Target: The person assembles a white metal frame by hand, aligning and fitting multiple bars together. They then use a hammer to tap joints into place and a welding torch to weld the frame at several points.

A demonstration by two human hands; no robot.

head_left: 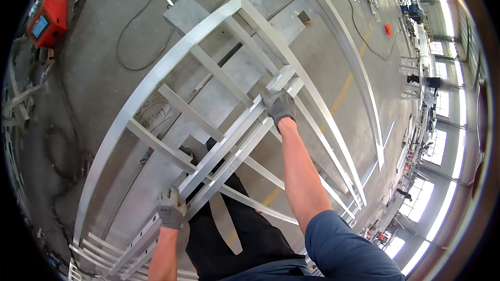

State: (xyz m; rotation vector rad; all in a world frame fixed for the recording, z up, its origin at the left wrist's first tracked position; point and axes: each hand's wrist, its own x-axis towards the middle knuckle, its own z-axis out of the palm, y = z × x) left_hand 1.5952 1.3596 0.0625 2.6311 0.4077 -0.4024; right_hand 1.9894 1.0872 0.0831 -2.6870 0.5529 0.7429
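Note:
A large silvery metal frame (190, 108) of square bars lies in front of me, with short crossbars joining its outer bars to the two middle rails (229, 143). My right hand (279, 105), in a grey work glove, is closed over the upper end of the middle rails. Farther down and to the left, my left hand (171, 208), also gloved, has its fingers curled over the lower part of the same rails. The undersides of both hands' fingers are hidden. Beneath the frame is a flat metal plate (156, 174) with handwritten marks near its left side.
A red machine with a screen (49, 13) stands at the far left. Cables (121, 47) trail over the concrete floor. A long curved metal bar (354, 54) is to the right of the frame. Stacked metal and windows line the right wall; a person (435, 81) is far off there.

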